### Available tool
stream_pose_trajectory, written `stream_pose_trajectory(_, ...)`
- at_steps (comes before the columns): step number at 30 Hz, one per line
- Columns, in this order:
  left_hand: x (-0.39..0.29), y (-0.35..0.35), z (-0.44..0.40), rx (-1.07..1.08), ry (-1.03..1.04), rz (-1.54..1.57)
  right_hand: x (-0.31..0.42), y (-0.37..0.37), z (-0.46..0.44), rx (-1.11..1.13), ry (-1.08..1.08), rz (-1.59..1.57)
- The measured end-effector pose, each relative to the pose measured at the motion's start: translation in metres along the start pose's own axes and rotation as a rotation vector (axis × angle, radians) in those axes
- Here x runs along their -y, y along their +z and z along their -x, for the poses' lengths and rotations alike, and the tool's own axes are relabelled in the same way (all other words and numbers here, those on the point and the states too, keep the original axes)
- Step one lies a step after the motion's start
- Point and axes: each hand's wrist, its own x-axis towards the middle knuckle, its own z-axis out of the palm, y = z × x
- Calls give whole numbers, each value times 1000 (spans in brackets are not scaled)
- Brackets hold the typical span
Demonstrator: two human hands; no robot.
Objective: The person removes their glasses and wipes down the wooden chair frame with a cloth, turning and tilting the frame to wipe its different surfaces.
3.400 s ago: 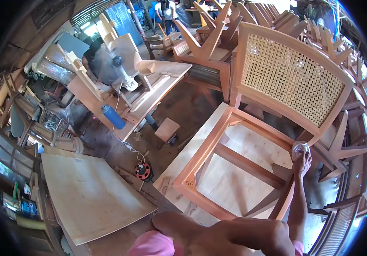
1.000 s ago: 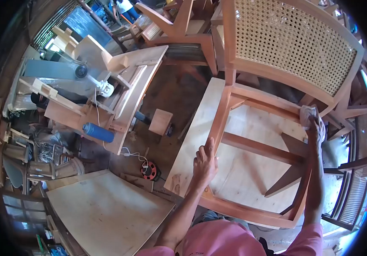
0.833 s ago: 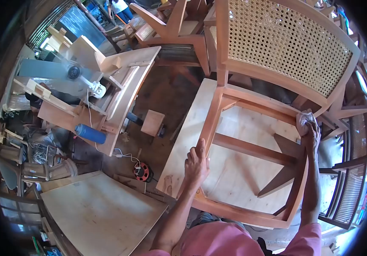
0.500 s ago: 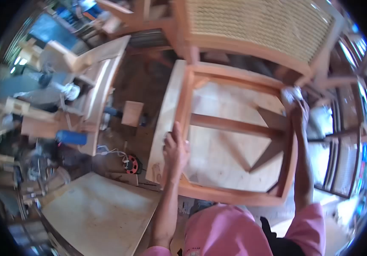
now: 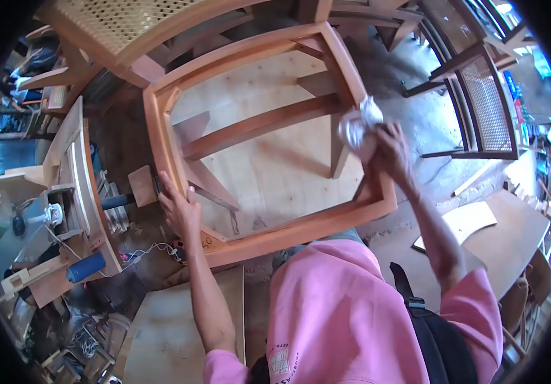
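A reddish-brown wooden chair frame [image 5: 288, 233] stands before me, its open seat crossed by one rail [image 5: 269, 125]. At the top left is its woven cane back panel [image 5: 136, 22]. My left hand [image 5: 183, 208] grips the left seat rail, fingers on the outside and thumb on the inner side. In my right hand [image 5: 392, 153] is a crumpled white cloth [image 5: 360, 125], pressed at the right seat rail and hiding part of it. Through the seat opening a pale plywood board [image 5: 275, 176] shows beneath, along with dark angled wooden pieces.
On the left stands a workbench with a blue cylinder [image 5: 86, 267] and wooden parts. A pale panel [image 5: 186, 320] lies at lower left. Another cane-panelled chair [image 5: 487, 109] is on the right. A curved white piece [image 5: 461, 224] rests on a board at lower right.
The view has turned, so the chair frame now appears tilted and further left. My right hand and the cloth have shifted along the right rail toward me. My left hand still holds the left rail.
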Motion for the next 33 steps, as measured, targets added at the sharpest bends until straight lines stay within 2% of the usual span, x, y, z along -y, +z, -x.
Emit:
stream_pose_trajectory(2, -4, -3, -1, 46, -36, -18, 19, -11, 63, 29, 46, 57)
stream_pose_trajectory(5, 0, 1, -4, -12, 25, -40, 59, -43, 135, 132, 194, 10)
stream_pose_trajectory(8, -4, -1, -3, -7, 10, -54, 51, -64, 207, 595, 300, 34)
stream_pose_trajectory(10, 0, 1, -8, 27, -16, -66, 18, -58, 285, 604, 491, -84)
stream_pose_trajectory(12, 2, 6, -8, 0, 2, -35, -9, -55, 320, 383, 1108, -167)
stream_pose_trajectory(13, 4, 7, -7, -16, 16, -34, -23, -57, 315, 262, 1181, -148)
stream_pose_trajectory(14, 6, 8, -5, -27, 36, -35, -11, -68, 276, -6, 1099, -425)
stream_pose_trajectory(16, 5, 7, -8, 31, -10, -13, 1, -83, 210, -153, 1164, -436)
stream_pose_trajectory(17, 4, 6, -8, 48, -32, -18, 10, -86, 186, -249, 1021, -545)
stream_pose_trajectory(18, 4, 5, -9, 63, -55, -23, 19, -92, 165, -242, 912, -578)
stream_pose_trajectory(20, 1, 0, -7, 79, -64, 0, 38, -96, 132, -100, 595, -452)
stream_pose_trajectory(22, 14, 10, -11, 19, 20, 59, 44, -84, 119, 16, 268, -336)
stream_pose_trajectory(24, 16, 10, -11, 28, 37, 135, 59, -66, 115, 258, 73, -59)
stream_pose_trajectory(26, 30, 25, -20, 4, 58, 191, 69, -40, 125, 234, -19, 20)
stream_pose_trajectory(27, 41, 36, -26, 18, 92, 390, 71, -30, 130, 228, -13, 72)
stream_pose_trajectory(28, 32, 20, -22, 133, -43, 470, 79, -22, 129, 241, -37, 92)
stream_pose_trajectory(30, 26, 1, -14, 170, -40, 613, 99, -4, 125, 255, -84, 130)
stream_pose_trajectory(32, 47, 25, -17, 93, 57, 772, 125, 26, 119, 268, -153, 124)
stream_pose_trajectory(33, 53, 18, -14, 148, 85, 780, 140, 44, 115, 269, -186, 94)
